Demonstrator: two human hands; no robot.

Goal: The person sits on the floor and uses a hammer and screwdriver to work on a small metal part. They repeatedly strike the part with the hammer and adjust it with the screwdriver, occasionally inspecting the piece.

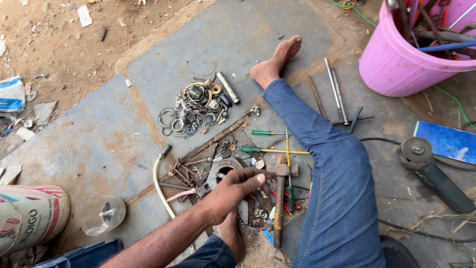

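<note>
Left hand [233,191] pinches a small part just left of the hammer [280,198], scrap crowding both; right hand unseen

Pink bucket [396,59] cut off by top and right edges; sack [29,223] cut by left edge; left hand [233,191] covers the scrap beneath, its pinched fingertips' contents too small to tell; right hand out of frame.
</note>
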